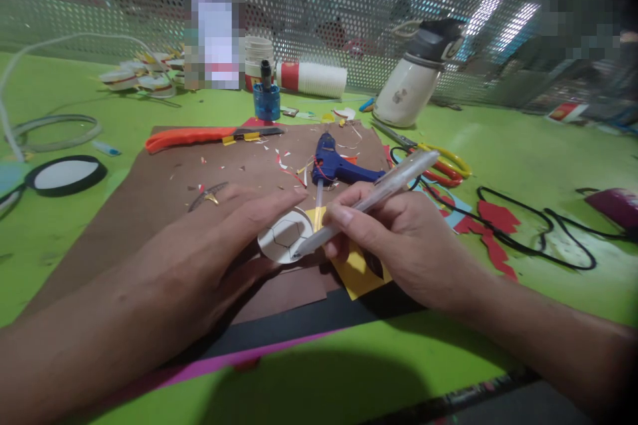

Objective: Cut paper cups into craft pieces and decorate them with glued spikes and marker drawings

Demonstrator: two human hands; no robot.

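My right hand (399, 239) grips a clear-barrelled pen (371, 199) whose tip rests on a small white paper disc (284, 238) marked with pencilled hexagon lines. My left hand (219, 232) lies flat with its fingers stretched out. Its fingertips press on the disc's upper left edge, and a gold ring shows on one finger. The disc lies on a brown paper sheet (164, 186), beside a yellow paper piece (356, 275). A blue glue gun (333, 166) lies just behind the disc.
An orange-handled cutter (199, 137) lies at the brown sheet's far edge, and yellow and red scissors (443, 163) to the right. Red paper cutouts (491, 232) and a black cable (543, 226) lie right. A white flask (413, 76), paper cups (312, 78) and a blue sharpener (266, 99) stand behind.
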